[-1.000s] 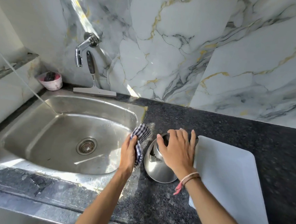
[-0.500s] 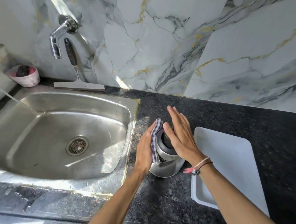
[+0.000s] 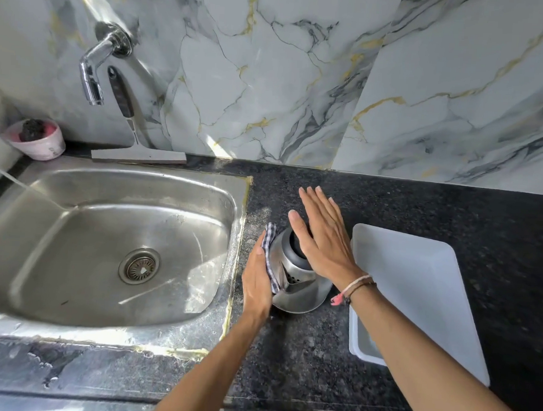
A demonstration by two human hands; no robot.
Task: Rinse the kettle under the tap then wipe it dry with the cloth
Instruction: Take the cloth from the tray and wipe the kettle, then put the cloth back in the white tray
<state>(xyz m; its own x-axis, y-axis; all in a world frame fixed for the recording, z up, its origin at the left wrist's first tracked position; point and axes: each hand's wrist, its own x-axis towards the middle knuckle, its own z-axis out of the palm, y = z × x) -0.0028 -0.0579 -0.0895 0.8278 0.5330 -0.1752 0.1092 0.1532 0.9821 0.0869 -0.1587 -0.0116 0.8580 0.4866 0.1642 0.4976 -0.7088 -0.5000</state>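
Observation:
A small steel kettle [image 3: 303,286] stands on the dark granite counter just right of the sink. My left hand [image 3: 257,280] presses a blue-and-white checked cloth [image 3: 270,253] flat against the kettle's left side. My right hand [image 3: 322,237] rests flat on the kettle's top and right side, fingers straight and together, covering most of the opening. The chrome tap [image 3: 96,67] juts from the marble wall above the sink's far left; no water comes from its spout.
The steel sink [image 3: 70,250] fills the left. A squeegee [image 3: 134,133] leans on the wall behind it, beside a pink bowl [image 3: 42,145] with a scrubber. A white tray [image 3: 424,287] lies upside down right of the kettle, touching my right forearm. A thin tube [image 3: 14,180] slants into the sink.
My left hand brought the cloth from beside the kettle onto its left side. My right hand went from gripping the top to lying flat with straight fingers. The kettle now stands more upright.

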